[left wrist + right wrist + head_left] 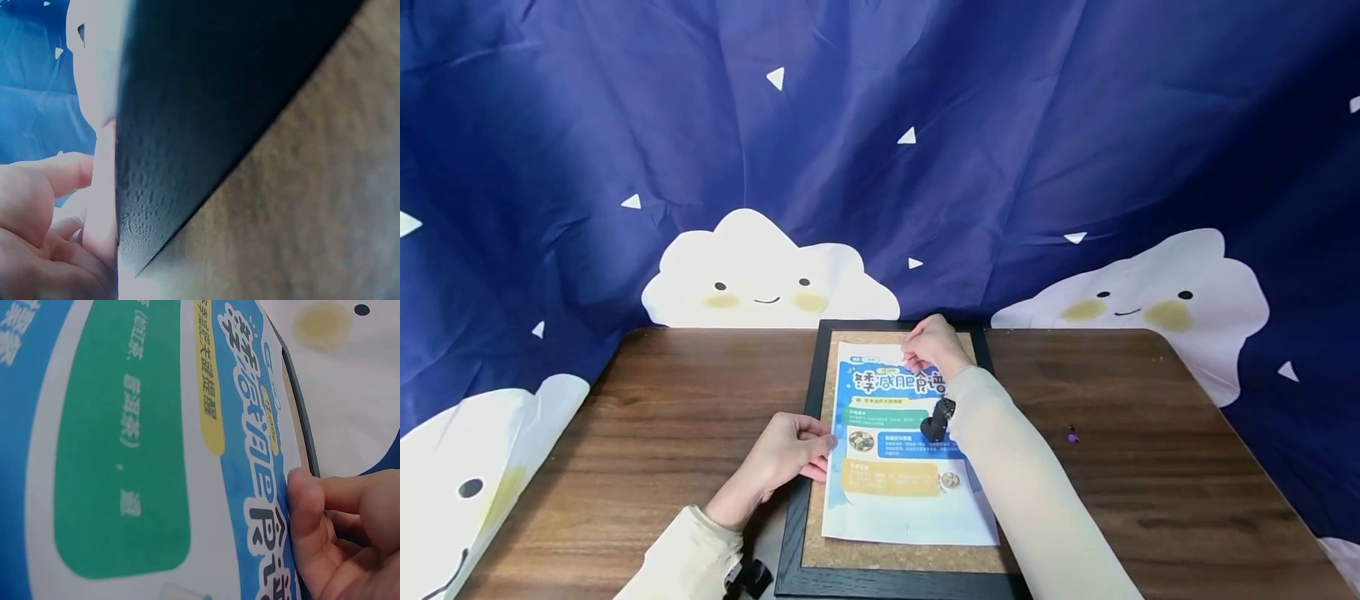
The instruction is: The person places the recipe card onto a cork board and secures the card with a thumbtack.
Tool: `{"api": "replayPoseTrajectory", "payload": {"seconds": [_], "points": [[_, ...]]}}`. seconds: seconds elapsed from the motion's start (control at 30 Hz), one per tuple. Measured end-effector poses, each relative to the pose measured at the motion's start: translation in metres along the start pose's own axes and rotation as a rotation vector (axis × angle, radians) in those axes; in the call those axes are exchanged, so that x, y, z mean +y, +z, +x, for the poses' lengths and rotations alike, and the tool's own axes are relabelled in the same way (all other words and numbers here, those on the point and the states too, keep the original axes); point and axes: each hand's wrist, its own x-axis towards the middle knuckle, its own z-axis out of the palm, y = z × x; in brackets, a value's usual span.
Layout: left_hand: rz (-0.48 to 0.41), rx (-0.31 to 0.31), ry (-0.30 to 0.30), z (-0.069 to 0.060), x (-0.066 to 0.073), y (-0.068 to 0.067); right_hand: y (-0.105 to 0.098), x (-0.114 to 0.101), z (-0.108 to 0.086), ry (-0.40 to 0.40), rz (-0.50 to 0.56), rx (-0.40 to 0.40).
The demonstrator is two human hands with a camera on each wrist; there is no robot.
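A printed sheet (895, 521) with blue, green and yellow blocks and Chinese lettering lies over a black-framed corkboard (917, 558). At the sheet's left edge, my left hand (793, 450) pinches the paper between thumb and fingers. The left wrist view shows that hand (56, 231) beside the board's black frame (181, 112). My right hand (936, 343) reaches across the sheet to its top edge, fingertips pinched together there. Close up, the right hand (350, 531) has its thumb and finger at the paper's border; whether anything small is between them is hidden.
A tiny purple object (1072, 435) sits on the brown wooden table (1120, 517) right of the board. Behind the table hangs a dark blue cloth (970, 183) with smiling white clouds and triangles. The board's far end reaches the table's back edge.
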Motion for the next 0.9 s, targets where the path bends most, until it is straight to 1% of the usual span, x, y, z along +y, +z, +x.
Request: {"api": "replayPoseTrajectory", "payload": {"seconds": [0.07,0.17,0.27,0.43,0.53,0.67,0.7,0.9], "points": [[0.002,0.0,0.003,0.0,0.0,0.0,0.0,0.0,0.0,0.006,-0.025,-0.001],[0.007,-0.004,0.003,-0.001,0.001,0.001,-0.001,0.002,-0.001,0.011,-0.035,-0.012],[0.016,-0.015,0.005,-0.002,0.001,0.001,-0.004,0.006,-0.002,-0.001,-0.007,-0.031],[0.022,-0.024,0.009,-0.003,0.003,0.001,-0.01,0.014,-0.006,-0.053,0.049,-0.055],[0.023,-0.025,0.013,-0.003,0.004,0.001,-0.014,0.018,-0.009,-0.09,0.037,-0.064],[0.037,-0.024,0.014,-0.004,0.004,0.002,-0.02,0.022,-0.018,-0.125,0.008,-0.096],[0.043,-0.019,0.013,-0.004,0.004,0.002,-0.022,0.023,-0.021,-0.129,0.005,-0.108],[0.081,0.023,0.006,-0.008,0.004,0.004,-0.034,0.03,-0.037,-0.21,-0.039,-0.17]]}}
